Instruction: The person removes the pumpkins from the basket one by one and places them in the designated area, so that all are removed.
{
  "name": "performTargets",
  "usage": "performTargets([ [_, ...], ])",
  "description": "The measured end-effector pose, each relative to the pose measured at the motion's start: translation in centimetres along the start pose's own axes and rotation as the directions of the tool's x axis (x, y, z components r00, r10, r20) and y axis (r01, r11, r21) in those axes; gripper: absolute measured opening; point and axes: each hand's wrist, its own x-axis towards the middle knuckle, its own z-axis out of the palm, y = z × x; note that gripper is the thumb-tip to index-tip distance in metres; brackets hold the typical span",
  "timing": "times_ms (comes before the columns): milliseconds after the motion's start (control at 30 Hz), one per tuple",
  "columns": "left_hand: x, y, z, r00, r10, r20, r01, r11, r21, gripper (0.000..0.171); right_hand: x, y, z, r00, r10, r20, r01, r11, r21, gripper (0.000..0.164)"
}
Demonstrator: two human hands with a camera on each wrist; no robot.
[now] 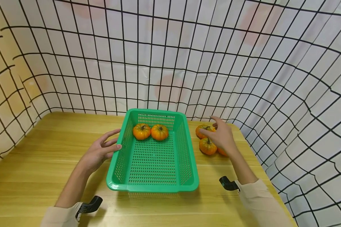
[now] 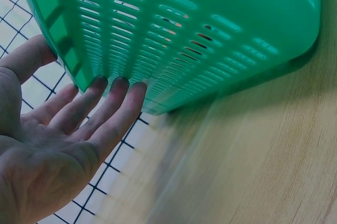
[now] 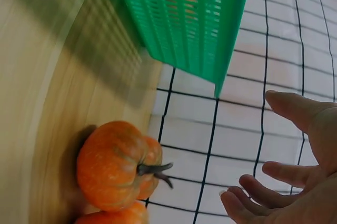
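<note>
A green plastic basket (image 1: 154,188) with slotted walls stands on the table, two small orange pumpkins (image 1: 159,132) side by side at its far end. My left hand (image 1: 98,153) holds the basket's left side, thumb on the rim and fingertips against the outer wall (image 2: 174,45). To the right of the basket, my right hand (image 1: 220,134) hovers over a group of several pumpkins (image 1: 207,146), fingers spread and nothing in them. It partly hides the rear ones. In the right wrist view, a stemmed pumpkin (image 3: 113,166) lies below and apart from that hand (image 3: 300,166).
The wooden table (image 1: 59,138) carries basket and pumpkins. A white curtain with a black grid pattern (image 1: 164,56) rises behind the table and along both sides. Each wrist bears a black camera mount (image 1: 90,205).
</note>
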Motion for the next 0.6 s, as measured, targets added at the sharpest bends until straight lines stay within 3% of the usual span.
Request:
performTargets([
  [600, -0.1, 0.0, 0.1, 1.0, 0.006, 0.002, -0.006, 1.0, 0.003, 0.074, 1.6, -5.3, 0.7, 0.987, -0.097, 0.131, 0.096, 0.995, 0.012, 0.075],
])
